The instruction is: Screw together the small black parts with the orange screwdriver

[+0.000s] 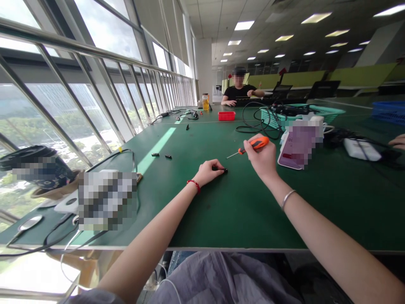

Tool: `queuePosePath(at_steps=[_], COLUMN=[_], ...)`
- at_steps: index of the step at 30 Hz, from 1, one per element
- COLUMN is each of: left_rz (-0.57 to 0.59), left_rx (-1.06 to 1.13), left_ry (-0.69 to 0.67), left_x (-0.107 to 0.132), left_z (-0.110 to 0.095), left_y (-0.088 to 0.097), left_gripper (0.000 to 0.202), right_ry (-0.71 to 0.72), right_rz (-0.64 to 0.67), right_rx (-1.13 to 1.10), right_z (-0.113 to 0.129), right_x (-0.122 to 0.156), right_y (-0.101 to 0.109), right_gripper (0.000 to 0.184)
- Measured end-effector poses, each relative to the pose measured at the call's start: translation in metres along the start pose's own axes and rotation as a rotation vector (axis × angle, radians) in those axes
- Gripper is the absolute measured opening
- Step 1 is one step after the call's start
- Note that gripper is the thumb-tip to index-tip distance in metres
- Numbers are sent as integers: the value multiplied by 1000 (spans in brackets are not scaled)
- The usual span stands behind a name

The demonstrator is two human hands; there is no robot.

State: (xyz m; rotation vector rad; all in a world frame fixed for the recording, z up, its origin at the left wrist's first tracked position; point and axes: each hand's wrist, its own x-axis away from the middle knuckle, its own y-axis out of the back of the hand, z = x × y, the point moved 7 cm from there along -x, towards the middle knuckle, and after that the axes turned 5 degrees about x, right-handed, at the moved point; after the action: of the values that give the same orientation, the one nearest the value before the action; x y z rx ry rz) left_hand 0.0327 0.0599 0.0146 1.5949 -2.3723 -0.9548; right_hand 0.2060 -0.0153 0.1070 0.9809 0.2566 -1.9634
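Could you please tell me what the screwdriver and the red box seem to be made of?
Screwdriver handle: probably smooth moulded plastic, perhaps partly rubber, given its rounded shape and bright orange with black. Its shaft: likely plain metal, being thin, straight and greyish. Red box: probably plastic, from its even, saturated colour; its finish is hard to judge.

Daylight is coming through tall windows (107,31) behind a metal railing (57,42), and ceiling lights (244,25) are shining above the yellow-green partitions (360,78).
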Motion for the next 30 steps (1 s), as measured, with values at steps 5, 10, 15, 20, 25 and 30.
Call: queuePosePath(at_steps=[5, 10, 15, 20, 25, 30], left_rz=[-18, -23, -19, -11, -11, -22], left_rx=[-46, -107, -83, -39, -24, -54], left_ry=[-50, -77, -83, -79, -84, -95], left_x=[4, 6, 6, 6, 7, 8], left_z=[-7, -11, -11, -11, -10, -15], left_y=[0, 0, 0, 0, 0, 0], left_gripper=[7, 6, 5, 6, 6, 6], right_ry=[99, 152, 182, 164, 151, 129], right_rz=[105, 194, 219, 244, 234, 249], right_rx=[14, 57, 83, 88, 101, 132], right_z=[12, 16, 19, 17, 15, 14], right_x=[7, 14, 19, 19, 18, 18], right_y=[-10, -22, -26, -27, -27, -29], right_gripper=[23, 23, 22, 22, 22, 25])
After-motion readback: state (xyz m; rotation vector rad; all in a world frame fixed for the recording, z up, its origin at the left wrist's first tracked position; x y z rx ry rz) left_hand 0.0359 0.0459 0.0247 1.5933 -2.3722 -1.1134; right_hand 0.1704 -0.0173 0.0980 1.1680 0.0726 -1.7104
